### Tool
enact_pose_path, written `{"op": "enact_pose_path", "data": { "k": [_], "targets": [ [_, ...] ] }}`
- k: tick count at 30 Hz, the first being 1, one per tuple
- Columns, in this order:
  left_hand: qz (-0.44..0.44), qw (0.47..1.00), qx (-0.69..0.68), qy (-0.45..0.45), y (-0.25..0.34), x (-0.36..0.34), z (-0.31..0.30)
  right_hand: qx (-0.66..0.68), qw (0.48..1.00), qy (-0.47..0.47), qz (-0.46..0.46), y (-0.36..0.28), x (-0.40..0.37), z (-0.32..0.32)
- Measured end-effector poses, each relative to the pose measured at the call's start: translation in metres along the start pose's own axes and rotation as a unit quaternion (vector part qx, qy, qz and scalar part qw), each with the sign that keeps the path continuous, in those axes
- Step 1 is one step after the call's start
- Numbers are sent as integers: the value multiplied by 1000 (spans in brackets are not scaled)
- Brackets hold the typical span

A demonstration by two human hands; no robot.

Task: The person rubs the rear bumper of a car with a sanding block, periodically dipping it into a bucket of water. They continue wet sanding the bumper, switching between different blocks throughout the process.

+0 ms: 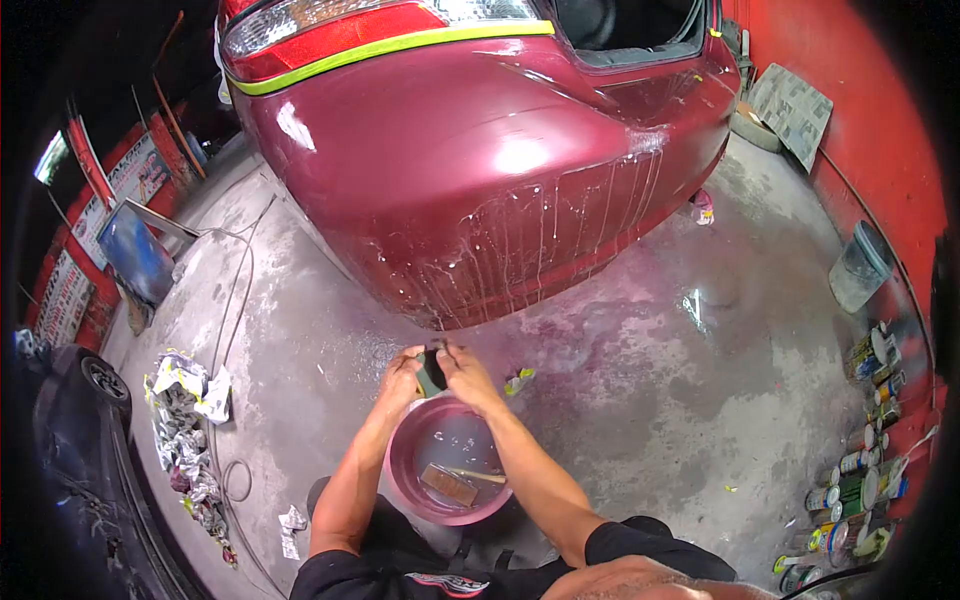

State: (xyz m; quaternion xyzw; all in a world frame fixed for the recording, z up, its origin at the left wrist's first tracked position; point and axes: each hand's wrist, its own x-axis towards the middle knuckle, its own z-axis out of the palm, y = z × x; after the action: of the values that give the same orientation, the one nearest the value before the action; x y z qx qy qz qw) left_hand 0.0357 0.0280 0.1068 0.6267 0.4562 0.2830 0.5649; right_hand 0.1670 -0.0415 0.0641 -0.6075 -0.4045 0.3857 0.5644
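My left hand and my right hand are close together above the far rim of a pink basin. Between them is a small sheet, dark on one part and greenish on another, that looks like sandpaper; the fingers of both hands are closed on its sides. Cloudy water fills the basin, with a brown rectangular block and a pale thin stick in it. Just beyond my hands stands the dark red car bumper, wet with whitish drips and bearing pale scuffed patches.
Yellow-green tape runs under the tail light. Crumpled paper and a hose lie on the floor at left, near a dark car. Several paint cans and a grey bucket line the red wall at right.
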Motion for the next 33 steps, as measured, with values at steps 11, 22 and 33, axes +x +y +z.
{"op": "enact_pose_path", "data": {
  "k": [11,22,33],
  "targets": [
    [93,988,125,4,-2,-17,-8,-102,993,-16,-57,-32,-21,3],
    [110,981,156,29,9,-34,-11,-74,995,-45,-46,-37,-24,5],
    [106,984,129,64,14,-33,-10,-240,948,92,-188,-15,-18,19]
  ]
}}
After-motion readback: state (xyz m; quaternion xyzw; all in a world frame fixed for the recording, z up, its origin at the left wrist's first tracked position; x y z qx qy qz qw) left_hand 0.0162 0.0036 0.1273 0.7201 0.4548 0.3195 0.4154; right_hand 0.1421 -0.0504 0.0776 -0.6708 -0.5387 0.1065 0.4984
